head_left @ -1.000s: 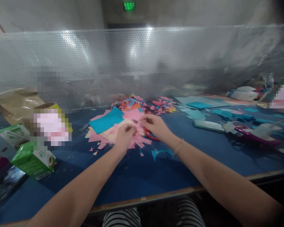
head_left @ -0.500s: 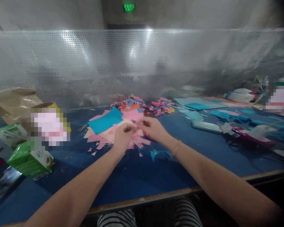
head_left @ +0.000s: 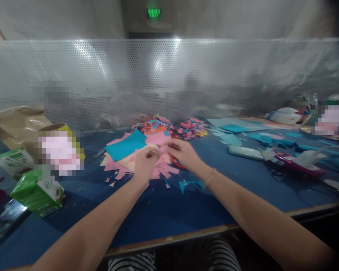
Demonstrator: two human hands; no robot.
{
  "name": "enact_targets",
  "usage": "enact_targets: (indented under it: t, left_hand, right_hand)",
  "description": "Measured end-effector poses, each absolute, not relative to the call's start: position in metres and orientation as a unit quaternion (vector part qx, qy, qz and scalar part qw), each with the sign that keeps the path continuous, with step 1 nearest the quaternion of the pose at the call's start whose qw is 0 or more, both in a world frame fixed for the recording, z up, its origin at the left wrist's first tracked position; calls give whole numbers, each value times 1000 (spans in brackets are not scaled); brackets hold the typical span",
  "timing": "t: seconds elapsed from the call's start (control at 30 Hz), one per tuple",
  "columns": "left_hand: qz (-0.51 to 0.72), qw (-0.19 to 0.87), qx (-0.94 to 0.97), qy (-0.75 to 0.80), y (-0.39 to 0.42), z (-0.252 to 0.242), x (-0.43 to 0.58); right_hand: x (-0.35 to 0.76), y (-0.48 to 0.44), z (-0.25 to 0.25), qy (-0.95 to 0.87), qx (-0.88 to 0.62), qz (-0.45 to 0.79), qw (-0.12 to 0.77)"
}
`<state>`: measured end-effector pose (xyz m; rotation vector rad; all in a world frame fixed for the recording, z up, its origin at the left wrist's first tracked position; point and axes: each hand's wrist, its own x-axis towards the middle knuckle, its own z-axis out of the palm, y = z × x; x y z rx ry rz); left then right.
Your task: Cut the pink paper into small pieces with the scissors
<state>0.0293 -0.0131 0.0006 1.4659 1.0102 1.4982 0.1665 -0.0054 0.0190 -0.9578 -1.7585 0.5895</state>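
A small pink paper piece [head_left: 164,149] lies between the fingertips of the two hands, above the middle of the desk [head_left: 180,210], which is covered in dark blue. The left hand [head_left: 147,161] pinches narrowly at the piece's left side, and the right hand [head_left: 178,149] holds it from the right, thumb and fingers close together; blur hides the exact outline of the piece. Under and around it spreads one loose heap of pink and cream paper sheets [head_left: 165,171], with one bright blue rectangular sheet [head_left: 125,145] on its left part. One curved red handle [head_left: 176,162] shows just under the right hand.

At the far left stand one crumpled brown bag [head_left: 19,122] and one yellow cylindrical container [head_left: 78,145], partly masked; what either holds cannot be told. Nearer are two green-and-white cartons, one behind [head_left: 5,160] and one in front [head_left: 31,192], their contents hidden.

Beyond the heap sit two mounds of multicoloured paper scraps, one to the left [head_left: 165,122] and one to the right [head_left: 190,128]. A jagged blue paper offcut [head_left: 183,185] lies near the right wrist. Farther right are one flat pale rectangular box [head_left: 245,152], one purple device [head_left: 299,165] and several blue paper pieces, too overlapped to count.
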Motion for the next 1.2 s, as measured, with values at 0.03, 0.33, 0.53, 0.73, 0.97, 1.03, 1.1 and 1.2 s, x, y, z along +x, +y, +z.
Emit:
enact_targets:
  t: [0.03, 0.33, 0.53, 0.73, 0.97, 1.03, 1.1, 1.2]
  left_hand:
    - [595, 397, 573, 399, -12, 0, 29]
    - [608, 438, 541, 383, -10, -2, 29]
    - [585, 419, 564, 405, -11, 0, 29]
    - [486, 436, 614, 444, 2, -9, 23]
    - [318, 291, 748, 504, -5, -10, 26]
    - [342, 255, 736, 525, -9, -5, 27]
    - [404, 229, 707, 534, -10, 0, 27]
    - [493, 225, 659, 521, -9, 5, 25]
  right_hand:
    - [167, -5, 19, -726, -393, 247, 508]
    - [169, -1, 16, -723, -387, 252, 514]
    - [170, -1, 19, -721, -371, 285, 510]
    - [169, 0, 18, -711, -369, 320, 506]
    - [169, 5, 15, -630, -362, 431, 535]
    - [170, 7, 12, -618, -363, 448, 535]
    - [170, 9, 10, -617, -365, 454, 529]
    - [169, 8, 10, -627, -368, 461, 509]
